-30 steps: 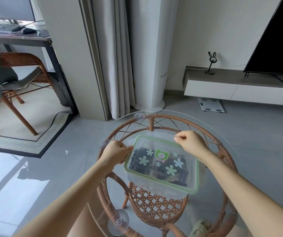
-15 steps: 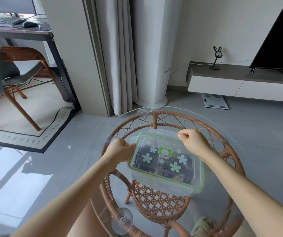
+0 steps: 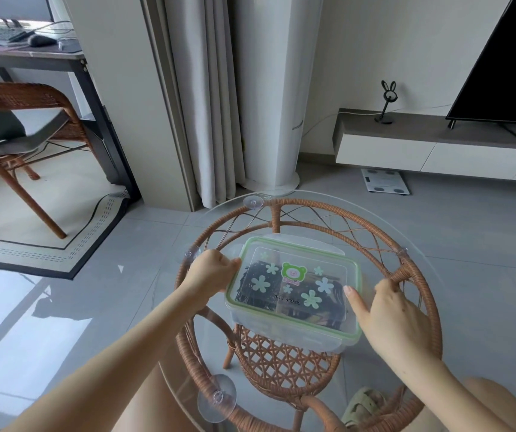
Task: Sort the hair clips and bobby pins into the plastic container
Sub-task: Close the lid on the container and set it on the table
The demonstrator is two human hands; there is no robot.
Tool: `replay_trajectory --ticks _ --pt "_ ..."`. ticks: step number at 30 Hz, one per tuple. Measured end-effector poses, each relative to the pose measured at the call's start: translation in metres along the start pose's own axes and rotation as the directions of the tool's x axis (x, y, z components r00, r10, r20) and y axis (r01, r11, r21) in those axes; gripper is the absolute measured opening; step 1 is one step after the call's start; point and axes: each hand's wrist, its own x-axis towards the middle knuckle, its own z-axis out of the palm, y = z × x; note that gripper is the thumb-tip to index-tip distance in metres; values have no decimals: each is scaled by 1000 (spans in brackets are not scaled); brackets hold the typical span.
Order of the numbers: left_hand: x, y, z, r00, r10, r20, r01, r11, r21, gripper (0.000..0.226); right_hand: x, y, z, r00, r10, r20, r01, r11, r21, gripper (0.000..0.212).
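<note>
Plastic container (image 3: 294, 330) lid: right hand (image 3: 387, 310) moved to near corner, grip loosened; left hand (image 3: 209, 271) still pinches edge

right hand (image 3: 389, 310) moved from container's (image 3: 294, 330) far edge to its right side.

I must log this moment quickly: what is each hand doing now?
Left hand: closed on the left end of the plastic box.
Right hand: open, fingers resting against the box's right end, holding nothing.
</note>
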Motion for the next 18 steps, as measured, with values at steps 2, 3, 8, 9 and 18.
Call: replay_trajectory --ticks 2,3,8,9,18 --pt "-2 2 0 1000 29 0 -29 999 33 39 2 -2 -1 999 -21 40 23 997 -69 57" --pt "-4 3 -2 999 50 -12 -49 997 67 29 3 -3 0 997 -44 60 49 995 -82 58" --pt "-13 3 5 962 272 -36 -220 844 490 38 9 -2 -2 981 -156 115 160 987 -32 55" --pt "-14 3 7 955 297 -8 -240 789 566 37 12 -2 -4 974 -168 153 170 985 -2 56" --pt "1 0 -1 962 154 226 -252 815 521 40 23 3 -20 826 -109 553 -137 913 385 54"
